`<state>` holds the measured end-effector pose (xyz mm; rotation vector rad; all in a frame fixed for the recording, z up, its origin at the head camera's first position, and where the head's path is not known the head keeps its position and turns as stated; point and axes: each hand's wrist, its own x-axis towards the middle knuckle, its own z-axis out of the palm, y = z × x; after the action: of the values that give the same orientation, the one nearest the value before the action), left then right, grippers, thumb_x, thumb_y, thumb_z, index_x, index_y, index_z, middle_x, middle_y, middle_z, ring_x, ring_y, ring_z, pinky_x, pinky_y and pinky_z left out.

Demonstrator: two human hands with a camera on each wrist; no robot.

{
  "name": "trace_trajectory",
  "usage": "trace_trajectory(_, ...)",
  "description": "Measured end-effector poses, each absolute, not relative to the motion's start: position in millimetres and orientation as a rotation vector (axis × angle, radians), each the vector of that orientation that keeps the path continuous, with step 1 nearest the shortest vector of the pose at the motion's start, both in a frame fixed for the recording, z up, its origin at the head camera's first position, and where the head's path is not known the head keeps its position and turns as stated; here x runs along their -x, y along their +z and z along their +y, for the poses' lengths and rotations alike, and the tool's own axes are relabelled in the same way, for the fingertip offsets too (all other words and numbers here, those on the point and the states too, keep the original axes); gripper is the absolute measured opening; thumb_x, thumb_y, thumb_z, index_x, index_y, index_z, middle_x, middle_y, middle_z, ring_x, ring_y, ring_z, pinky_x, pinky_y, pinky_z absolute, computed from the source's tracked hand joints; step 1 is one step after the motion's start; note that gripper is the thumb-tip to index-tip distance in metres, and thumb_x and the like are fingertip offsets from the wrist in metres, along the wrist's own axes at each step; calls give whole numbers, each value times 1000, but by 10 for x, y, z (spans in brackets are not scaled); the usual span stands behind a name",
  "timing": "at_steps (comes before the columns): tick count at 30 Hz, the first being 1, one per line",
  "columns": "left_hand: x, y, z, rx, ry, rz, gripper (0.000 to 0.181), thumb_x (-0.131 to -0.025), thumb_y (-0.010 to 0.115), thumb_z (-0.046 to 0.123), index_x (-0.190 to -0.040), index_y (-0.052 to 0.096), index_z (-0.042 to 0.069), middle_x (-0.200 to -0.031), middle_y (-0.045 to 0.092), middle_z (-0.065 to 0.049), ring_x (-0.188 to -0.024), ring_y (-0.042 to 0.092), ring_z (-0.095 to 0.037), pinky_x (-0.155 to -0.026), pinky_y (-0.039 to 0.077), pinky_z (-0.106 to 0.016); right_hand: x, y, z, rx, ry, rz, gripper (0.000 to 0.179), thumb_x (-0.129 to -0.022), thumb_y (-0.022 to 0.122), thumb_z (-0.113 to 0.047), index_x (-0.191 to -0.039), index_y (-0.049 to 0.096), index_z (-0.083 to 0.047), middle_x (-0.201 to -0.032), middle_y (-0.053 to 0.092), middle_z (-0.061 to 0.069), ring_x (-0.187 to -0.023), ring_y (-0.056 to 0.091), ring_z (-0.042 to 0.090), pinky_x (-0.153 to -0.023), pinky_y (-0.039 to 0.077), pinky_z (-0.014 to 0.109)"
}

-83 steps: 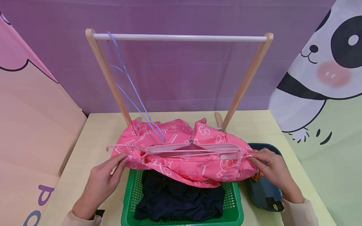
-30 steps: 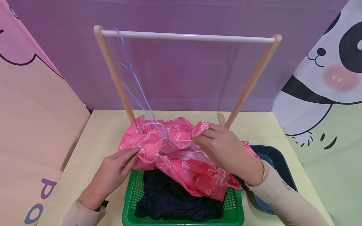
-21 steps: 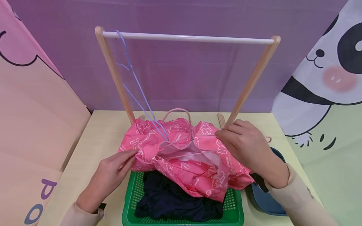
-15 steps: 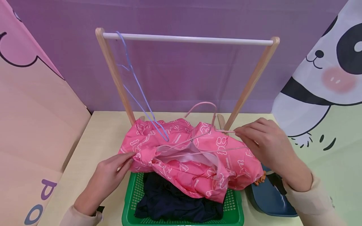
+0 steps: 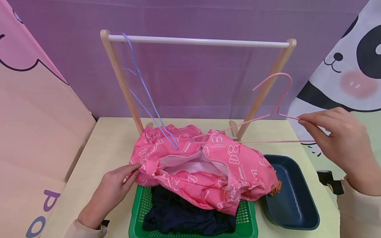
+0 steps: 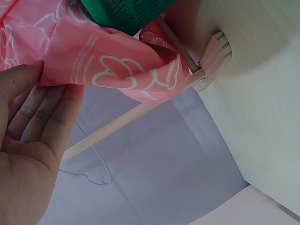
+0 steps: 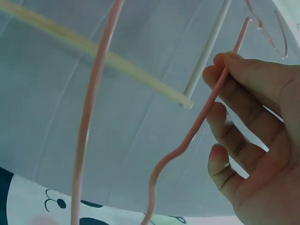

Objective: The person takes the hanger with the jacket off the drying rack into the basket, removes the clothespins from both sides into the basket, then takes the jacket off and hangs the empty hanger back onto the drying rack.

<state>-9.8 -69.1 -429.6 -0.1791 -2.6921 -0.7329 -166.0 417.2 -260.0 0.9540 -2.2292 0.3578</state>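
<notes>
A pink zip-up jacket (image 5: 253, 162) with white outline prints lies bunched across the table and over the back of a green basket (image 5: 137, 211), its zipped opening gaping toward me. My left hand (image 5: 108, 190) pinches the jacket's left end; the left wrist view shows its thumb and fingertips on the cloth (image 6: 122, 65). Raised at the right, my right hand (image 5: 342, 142) pinches one arm of a thin pink hanger (image 5: 288, 86) between thumb and finger. The hanger's hook points up, and its far end lies over the jacket. Dark clothing (image 5: 190, 211) fills the basket.
A wooden rack with a white bar (image 5: 196, 41) stands at the back, and a blue hanger (image 5: 143, 82) hangs at its left. A dark blue bin (image 5: 294, 191) stands right of the basket, with something orange-brown (image 5: 276, 187) at its left edge.
My right hand has let go of the jacket's right end, taken hold of the pink hanger and drawn it right and up, out of the opening. The left hand has stayed on the cloth.
</notes>
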Motion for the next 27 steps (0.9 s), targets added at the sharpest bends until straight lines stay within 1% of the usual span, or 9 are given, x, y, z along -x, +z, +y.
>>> trace_trajectory(2, 97, -4303, -694, 174, -732, -2695, 39, -79, 84, 4, -116, 73, 1, -107, 73, -16, -94, 71, -36, -72, 58, -46, 1709, -2607, 4161, -935, 357, -2233, 72, -103, 37, -58, -96, 77, 2, -82, 71, 18, -74, 55, 30, -64, 38, 34)
trace_trajectory(4, 98, -4314, -697, 177, -729, -2694, 38, -79, 84, 4, -116, 73, 1, -106, 73, -16, -93, 72, -35, -72, 58, -45, 1765, -2621, 4101, -934, 376, -2225, 51, -102, 55, -43, -99, 76, 3, -81, 71, 19, -74, 54, 30, -63, 38, 35)
trace_trajectory(6, 101, -4317, -697, 179, -732, -2693, 39, -79, 84, 3, -116, 73, 1, -106, 73, -16, -93, 72, -35, -72, 59, -46, 1839, -2631, 4001, -942, 408, -2207, 27, -94, 72, -23, -99, 76, 3, -81, 70, 19, -73, 54, 31, -63, 38, 37)
trace_trajectory(7, 102, -4317, -696, 180, -735, -2694, 39, -79, 84, 3, -116, 73, 1, -106, 73, -16, -93, 72, -35, -72, 59, -46, 1877, -2631, 3938, -947, 421, -2200, 20, -89, 77, -13, -100, 76, 4, -81, 70, 20, -74, 54, 31, -63, 38, 38)
trace_trajectory(9, 103, -4320, -694, 177, -737, -2700, 39, -79, 84, 4, -116, 73, 1, -106, 73, -15, -93, 72, -34, -72, 59, -46, 1949, -2611, 3801, -958, 431, -2193, 24, -78, 81, 4, -101, 76, 5, -81, 70, 20, -73, 54, 31, -62, 38, 39)
trace_trajectory(11, 101, -4317, -690, 167, -742, -2711, 39, -80, 84, 4, -117, 73, 2, -106, 73, -15, -94, 72, -34, -72, 59, -45, 2024, -2589, 3653, -971, 444, -2179, 24, -79, 82, 3, -102, 76, 4, -79, 69, 20, -71, 53, 31, -61, 39, 40)
trace_trajectory(15, 92, -4308, -686, 152, -752, -2731, 39, -80, 84, 5, -117, 72, 2, -107, 73, -15, -95, 71, -35, -72, 59, -46, 2135, -2519, 3350, -987, 441, -2174, 20, -85, 79, -2, -103, 76, 4, -78, 68, 20, -70, 53, 31, -60, 42, 43)
trace_trajectory(19, 89, -4304, -688, 149, -751, -2739, 39, -80, 84, 5, -117, 72, 2, -107, 72, -15, -95, 71, -35, -72, 59, -46, 2232, -2449, 3049, -984, 452, -2194, 16, -88, 76, -5, -102, 76, 4, -81, 68, 19, -73, 55, 31, -64, 48, 46)
trace_trajectory(27, 98, -4307, -680, 148, -754, -2752, 38, -81, 83, 6, -117, 72, 3, -108, 72, -14, -95, 71, -34, -73, 59, -46, 2390, -2410, 2660, -1004, 529, -2255, 12, -94, 69, -6, -101, 78, -1, -85, 71, 14, -78, 57, 31, -72, 47, 43)
